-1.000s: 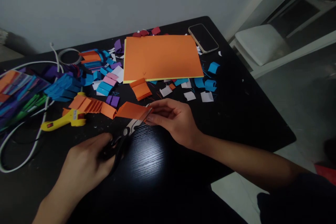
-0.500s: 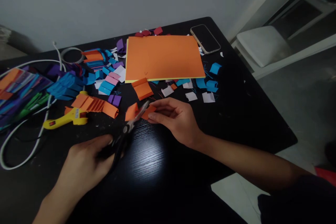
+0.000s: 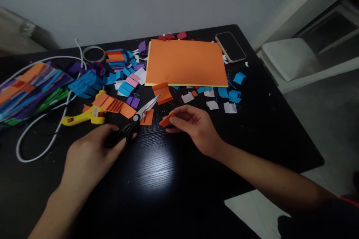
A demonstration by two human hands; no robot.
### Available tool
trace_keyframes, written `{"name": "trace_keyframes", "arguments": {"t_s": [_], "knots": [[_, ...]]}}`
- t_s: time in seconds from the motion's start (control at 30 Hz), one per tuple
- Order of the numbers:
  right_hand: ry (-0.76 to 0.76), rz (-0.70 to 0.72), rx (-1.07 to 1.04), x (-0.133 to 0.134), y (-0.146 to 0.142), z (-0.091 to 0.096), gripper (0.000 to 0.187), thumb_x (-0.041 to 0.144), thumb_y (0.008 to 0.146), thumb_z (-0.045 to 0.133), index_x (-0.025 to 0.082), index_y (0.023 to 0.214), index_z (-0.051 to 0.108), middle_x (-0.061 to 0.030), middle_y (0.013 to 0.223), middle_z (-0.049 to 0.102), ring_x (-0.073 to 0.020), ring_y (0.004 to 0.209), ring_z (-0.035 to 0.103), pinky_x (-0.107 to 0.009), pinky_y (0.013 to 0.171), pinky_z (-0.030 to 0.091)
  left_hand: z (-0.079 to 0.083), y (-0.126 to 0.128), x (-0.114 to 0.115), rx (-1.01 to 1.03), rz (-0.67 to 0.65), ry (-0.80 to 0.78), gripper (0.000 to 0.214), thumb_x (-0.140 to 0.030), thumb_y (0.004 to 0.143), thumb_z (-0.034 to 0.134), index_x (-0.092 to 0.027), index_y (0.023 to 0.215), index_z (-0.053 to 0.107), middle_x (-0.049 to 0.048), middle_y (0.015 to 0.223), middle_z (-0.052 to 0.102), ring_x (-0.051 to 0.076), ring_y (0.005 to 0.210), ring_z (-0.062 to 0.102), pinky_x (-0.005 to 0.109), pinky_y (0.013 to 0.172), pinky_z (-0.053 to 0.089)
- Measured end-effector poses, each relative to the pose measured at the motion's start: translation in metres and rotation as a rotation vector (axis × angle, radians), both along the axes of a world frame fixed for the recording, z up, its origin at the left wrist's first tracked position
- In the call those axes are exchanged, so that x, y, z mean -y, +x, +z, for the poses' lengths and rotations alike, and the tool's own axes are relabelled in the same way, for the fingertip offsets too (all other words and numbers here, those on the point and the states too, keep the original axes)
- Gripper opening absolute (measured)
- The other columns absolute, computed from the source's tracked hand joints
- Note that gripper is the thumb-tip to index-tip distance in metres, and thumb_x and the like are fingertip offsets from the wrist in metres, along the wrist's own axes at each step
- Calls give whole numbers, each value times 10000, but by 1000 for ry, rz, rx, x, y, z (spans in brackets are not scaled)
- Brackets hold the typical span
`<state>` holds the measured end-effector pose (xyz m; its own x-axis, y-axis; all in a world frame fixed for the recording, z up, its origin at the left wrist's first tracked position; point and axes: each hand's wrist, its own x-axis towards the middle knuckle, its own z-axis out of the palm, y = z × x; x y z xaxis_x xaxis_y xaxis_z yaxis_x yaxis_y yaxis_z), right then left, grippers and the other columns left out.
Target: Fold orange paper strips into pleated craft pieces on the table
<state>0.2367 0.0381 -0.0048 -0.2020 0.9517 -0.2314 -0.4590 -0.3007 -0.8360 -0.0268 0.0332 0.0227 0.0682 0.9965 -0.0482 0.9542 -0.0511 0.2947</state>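
My left hand (image 3: 92, 153) is closed round the black handles of a pair of scissors (image 3: 136, 117), whose metal blades point up and to the right. Between the thumb and fingers of my right hand (image 3: 195, 127) is a small folded piece of orange paper (image 3: 167, 120), apart from the blades. A cut orange piece (image 3: 147, 118) lies on the table just beneath the scissors. Beyond the blades sits a larger folded orange piece (image 3: 163, 94), close to the stacked orange sheets (image 3: 186, 63).
A yellow glue gun (image 3: 84, 115) with a white cable (image 3: 21, 142) lies at the left, near folded orange strips (image 3: 109, 102) and bundled coloured paper (image 3: 33, 86). A phone (image 3: 230, 46) lies at the back right. Blue scraps (image 3: 235, 96) and white scraps (image 3: 230, 108) are scattered in front of the sheets.
The orange paper between the blades is now in two: one part lies on the table, the other stays in my right hand. The blades have closed and moved away from that hand.
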Motion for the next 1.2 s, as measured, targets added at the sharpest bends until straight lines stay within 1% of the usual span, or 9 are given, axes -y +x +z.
{"name": "trace_keyframes", "arguments": {"t_s": [0.1, 0.2, 0.33, 0.43, 0.57, 0.77, 0.93, 1.13, 1.2], "knots": [[25, 16, 18, -1, 1, -2, 155, 267, 854, 840, 196, 947, 738, -38, 944, 819, -189, 939, 794, -301, 777, 688, -1, -4, 0, 20, -37, -10, 502, -655, 896, 560, -191, 1024, 702, 63, 923, 749, 224, 724, 701, 318, 669, 481], [44, 12, 38, -2, 2, -4, 169, 264, 859, 835, 215, 981, 728, -28, 953, 816, -185, 934, 790, -300, 764, 684, -1, -6, -1, 25, -43, -37, 477, -622, 894, 580, -189, 1058, 696, 71, 967, 756, 241, 793, 721, 328, 710, 501], [62, -13, 72, -2, 2, -6, 251, 238, 840, 843, 240, 1059, 720, -7, 943, 803, -183, 909, 784, -330, 776, 687, -4, -6, -1, 39, -34, -37, 414, -584, 880, 587, -211, 1027, 692, 58, 925, 761, 237, 750, 722, 322, 665, 498], [88, -14, 84, -2, 2, -6, 235, 225, 842, 832, 248, 1054, 736, -2, 952, 798, -182, 937, 774, -344, 810, 687, -5, -8, -1, 49, -34, -25, 384, -576, 880, 585, -228, 1007, 686, 47, 888, 755, 239, 722, 716, 322, 642, 495], [75, -6, 93, -2, 1, -7, 222, 202, 819, 844, 247, 1018, 756, -6, 961, 800, -186, 952, 767, -369, 867, 677, -6, -8, -1, 41, -22, -38, 372, -549, 887, 575, -227, 1039, 683, 70, 959, 771, 261, 797, 738, 343, 696, 521], [50, -13, 116, -2, 2, -8, 230, 207, 790, 876, 235, 997, 780, -6, 953, 801, -172, 900, 771, -365, 888, 667, -5, -7, -1, 29, -60, -42, 348, -503, 874, 577, -223, 1051, 684, 87, 1051, 778, 290, 910, 752, 380, 776, 555], [30, -14, 143, -2, 2, -7, 258, 219, 772, 894, 231, 1008, 789, -13, 951, 809, -183, 906, 780, -385, 910, 663, -7, -7, 1, 26, -83, -30, 318, -498, 875, 601, -231, 1028, 682, 77, 1034, 766, 276, 902, 744, 378, 799, 558], [42, -9, 186, -1, 3, -6, 274, 218, 758, 908, 228, 1009, 800, -10, 936, 812, -166, 875, 781, -350, 895, 656, -9, -10, 1, 50, -131, -28, 330, -495, 892, 626, -218, 1065, 675, 81, 1053, 753, 284, 932, 734, 405, 821, 567], [63, -3, 216, -1, 2, -6, 280, 215, 757, 908, 227, 1015, 801, -15, 951, 815, -165, 883, 782, -347, 915, 648, -10, -9, 2, 61, -148, 11, 313, -483, 911, 627, -217, 1068, 674, 79, 1034, 748, 285, 911, 734, 415, 804, 574]]}}
